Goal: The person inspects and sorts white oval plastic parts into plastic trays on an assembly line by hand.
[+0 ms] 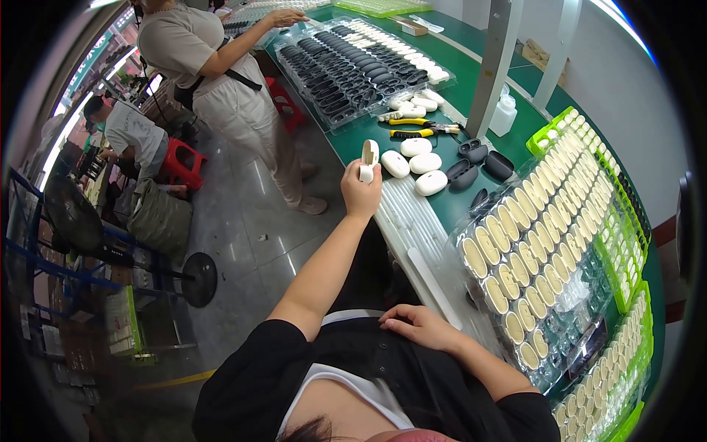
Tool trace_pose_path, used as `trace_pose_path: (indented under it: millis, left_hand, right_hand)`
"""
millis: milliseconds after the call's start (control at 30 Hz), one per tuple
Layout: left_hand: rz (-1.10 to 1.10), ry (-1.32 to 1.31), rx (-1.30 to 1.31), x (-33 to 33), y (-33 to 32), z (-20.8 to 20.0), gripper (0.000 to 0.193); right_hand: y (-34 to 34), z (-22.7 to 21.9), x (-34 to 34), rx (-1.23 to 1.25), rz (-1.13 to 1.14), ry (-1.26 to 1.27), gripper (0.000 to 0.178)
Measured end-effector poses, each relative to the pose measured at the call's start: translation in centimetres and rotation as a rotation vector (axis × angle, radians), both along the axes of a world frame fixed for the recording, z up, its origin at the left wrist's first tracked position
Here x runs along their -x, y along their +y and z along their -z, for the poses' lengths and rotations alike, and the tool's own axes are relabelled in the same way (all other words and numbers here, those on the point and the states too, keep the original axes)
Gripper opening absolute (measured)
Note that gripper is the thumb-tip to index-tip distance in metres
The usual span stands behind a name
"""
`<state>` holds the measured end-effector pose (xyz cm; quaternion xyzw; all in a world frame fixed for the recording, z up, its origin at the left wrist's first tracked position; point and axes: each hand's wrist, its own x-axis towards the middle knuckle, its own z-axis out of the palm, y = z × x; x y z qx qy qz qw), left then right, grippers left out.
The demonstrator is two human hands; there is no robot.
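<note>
My left hand (360,193) is raised at the table's near edge, fingers closed round a small white earbud charging case (370,153). The case stands with its lid tipped up. My right hand (421,327) rests against my black shirt at the waist, fingers loosely stretched, with nothing seen in it. Just right of the held case lie several closed white cases (420,163) on the green table (353,140). Beside those are black cases (462,175), some with raised lids. Yellow-and-black pliers (421,133) lie behind the white cases.
A clear tray (482,295) of cream oval pieces fills the right side, with green trays (626,265) beyond. Farther back sits a tray of black and white parts (361,70). A metal post (495,70) and white bottle (504,114) stand nearby. Another person (213,81) stands across the left aisle.
</note>
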<state>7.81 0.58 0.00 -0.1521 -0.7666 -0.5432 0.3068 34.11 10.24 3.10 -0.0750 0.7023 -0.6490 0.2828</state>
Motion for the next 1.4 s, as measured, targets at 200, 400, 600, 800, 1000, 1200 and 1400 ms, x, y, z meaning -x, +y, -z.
trace_pose_path:
  millis: [200,400,600,800,1000,1200,1400]
  left_hand:
    - [-0.009,-0.014,0.002,0.0,-0.1,0.2,0.02]
    - [-0.007,-0.031,-0.006,-0.2,-0.1,-0.3,0.019]
    - [0.03,-0.011,0.012,0.0,-0.2,-0.1,0.02]
    - [0.079,0.023,0.039,0.3,-0.6,-0.3,0.023]
    - [0.219,0.016,0.079,0.9,-1.7,-0.9,0.024]
    - [0.384,-0.065,0.069,2.1,-2.6,-1.6,0.023]
    - [0.503,-0.162,0.094,3.0,-3.6,-2.2,0.018]
  right_hand:
    - [0.0,-0.2,0.0,0.005,-0.002,-0.011,0.025]
    - [0.0,0.1,0.0,0.043,0.005,-0.036,0.025]
    - [0.1,-0.2,0.3,0.083,0.018,-0.076,0.025]
    - [-0.4,-1.1,1.4,0.167,0.049,-0.194,0.026]
    - [-1.0,-0.7,2.0,0.252,0.218,-0.392,0.024]
    - [-2.0,-3.3,4.2,0.173,0.375,-0.377,0.023]
    - [-3.1,-4.1,8.0,-0.387,0.559,0.269,0.009]
